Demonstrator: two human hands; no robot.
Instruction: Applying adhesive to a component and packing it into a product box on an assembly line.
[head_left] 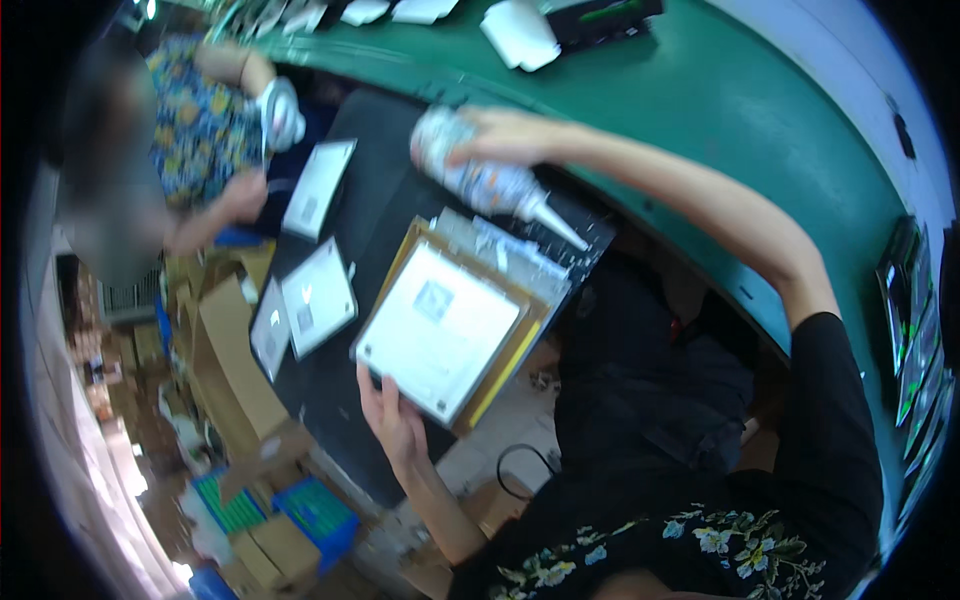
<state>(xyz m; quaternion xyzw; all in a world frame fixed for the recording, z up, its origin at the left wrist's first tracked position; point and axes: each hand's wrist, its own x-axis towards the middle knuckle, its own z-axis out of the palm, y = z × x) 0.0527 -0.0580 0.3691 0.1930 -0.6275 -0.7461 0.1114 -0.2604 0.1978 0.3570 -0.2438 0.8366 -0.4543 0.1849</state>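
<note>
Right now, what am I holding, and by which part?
Your right hand holds the bottle by its body; your left hand touches the white panel at its edge, grip unclear.

Bottle, white panel illegible; co-worker's head blurred

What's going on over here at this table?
A person's right hand grips a white bottle, its tapered nozzle angled down toward the person. The left hand touches a corner of a flat white panel lying over brown cardboard on the black table. Three other pale panels lie farther left, near a co-worker.
</note>
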